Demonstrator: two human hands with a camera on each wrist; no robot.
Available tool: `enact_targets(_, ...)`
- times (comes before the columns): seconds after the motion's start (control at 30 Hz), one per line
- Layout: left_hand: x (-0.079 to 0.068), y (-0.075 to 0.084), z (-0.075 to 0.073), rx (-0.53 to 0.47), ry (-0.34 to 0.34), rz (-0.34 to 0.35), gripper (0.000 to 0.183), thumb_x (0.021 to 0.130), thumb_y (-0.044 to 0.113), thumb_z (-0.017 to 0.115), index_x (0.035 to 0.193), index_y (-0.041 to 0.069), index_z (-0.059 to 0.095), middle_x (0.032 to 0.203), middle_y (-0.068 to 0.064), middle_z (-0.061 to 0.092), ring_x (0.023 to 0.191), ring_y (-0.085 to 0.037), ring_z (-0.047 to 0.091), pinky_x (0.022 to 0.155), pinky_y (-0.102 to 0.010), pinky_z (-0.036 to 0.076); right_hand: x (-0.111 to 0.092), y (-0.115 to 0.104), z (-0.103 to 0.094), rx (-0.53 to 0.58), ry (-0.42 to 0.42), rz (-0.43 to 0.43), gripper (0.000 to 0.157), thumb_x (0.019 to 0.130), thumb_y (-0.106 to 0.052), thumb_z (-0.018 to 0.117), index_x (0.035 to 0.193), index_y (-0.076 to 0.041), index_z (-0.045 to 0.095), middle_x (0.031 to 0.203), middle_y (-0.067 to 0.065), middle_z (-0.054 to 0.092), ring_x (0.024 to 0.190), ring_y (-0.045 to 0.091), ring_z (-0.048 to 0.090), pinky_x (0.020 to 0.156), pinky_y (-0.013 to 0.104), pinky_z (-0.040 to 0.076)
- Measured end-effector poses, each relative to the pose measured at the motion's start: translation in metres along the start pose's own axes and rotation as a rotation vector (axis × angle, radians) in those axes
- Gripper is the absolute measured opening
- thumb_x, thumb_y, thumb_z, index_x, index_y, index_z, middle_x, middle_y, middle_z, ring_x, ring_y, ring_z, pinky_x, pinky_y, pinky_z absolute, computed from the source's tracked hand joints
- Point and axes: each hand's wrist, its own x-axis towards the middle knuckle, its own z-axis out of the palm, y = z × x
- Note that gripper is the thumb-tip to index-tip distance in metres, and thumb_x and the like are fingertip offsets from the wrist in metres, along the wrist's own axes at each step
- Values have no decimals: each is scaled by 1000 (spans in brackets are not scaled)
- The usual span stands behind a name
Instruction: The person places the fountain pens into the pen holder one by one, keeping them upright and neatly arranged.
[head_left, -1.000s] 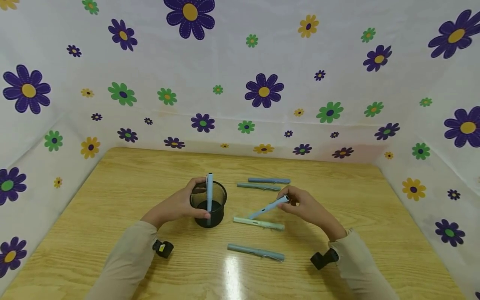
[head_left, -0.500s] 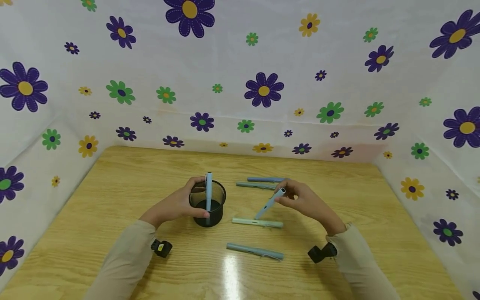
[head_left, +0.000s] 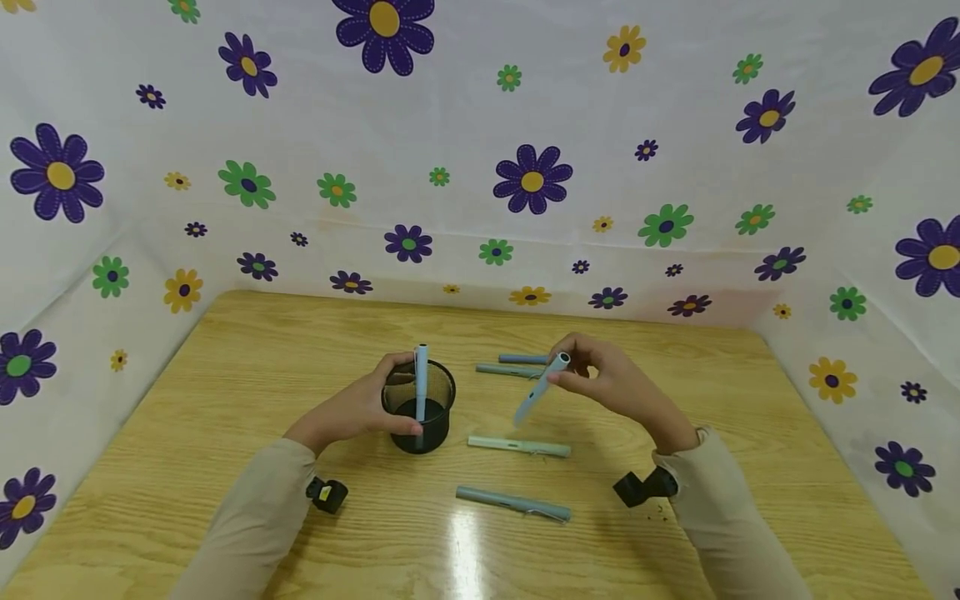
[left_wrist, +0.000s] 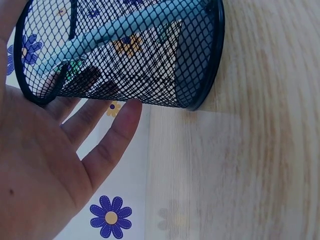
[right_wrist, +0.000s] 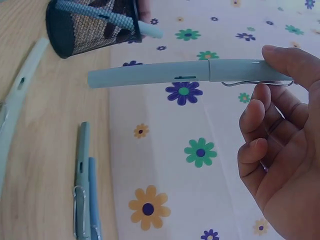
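My left hand [head_left: 352, 410] grips the black mesh pen holder [head_left: 435, 437] by its side, thumb in front and fingers behind. Inside it one light blue capped pen [head_left: 422, 375] leans upright, its capped end above the rim. To the right, my right hand [head_left: 611, 379] pinches another light blue pen [right_wrist: 150, 75] by the clip end of its cap, between thumb and fingers. In the head view that pen slants, its lower end raised over the table. The left wrist view shows the palm and fingers along the mesh wall.
On the wooden table [head_left: 315, 533] lie a pale green pen [head_left: 517, 447] and, nearer, a grey-blue pen [head_left: 513, 503]. Behind, a green pen [head_left: 498, 369] and a blue pen [head_left: 521, 359] lie side by side, partly behind the right hand. Flowered cloth [head_left: 450, 125] walls the table.
The right hand has lifted its pen off the table, moving slightly up and away, and the pen has tilted steeper. The left hand and the pen holder stay in place.
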Motion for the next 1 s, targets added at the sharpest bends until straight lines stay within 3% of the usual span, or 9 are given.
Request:
enact_targets(0.27, 1, 0, 0, 28, 8, -7, 102, 75, 40, 82, 151, 17, 18, 150, -16, 38, 142, -36, 33, 113, -58, 25, 11, -14, -2, 19, 24, -29, 11, 91, -10, 64, 100, -4, 61, 85, 2, 58, 69, 10, 54, 59, 25, 41)
enact_targets(0.53, 0, -2, -1, 19, 5, -2, 102, 75, 41, 82, 151, 16, 18, 150, -17, 38, 142, -37, 32, 113, -59, 25, 25, -31, -3, 36, 7, -89, 12, 92, -9, 64, 102, -5, 60, 92, 2, 57, 73, 11, 54, 63, 25, 43)
enact_targets(1.0, 0, -2, -1, 1, 3, -1, 102, 75, 39, 81, 151, 15, 17, 151, -17, 37, 142, -36, 32, 114, -58, 26, 47, -54, 9, 103, -4, -193, 14, 91, -11, 65, 101, -3, 60, 91, 1, 55, 72, 11, 50, 64, 24, 42)
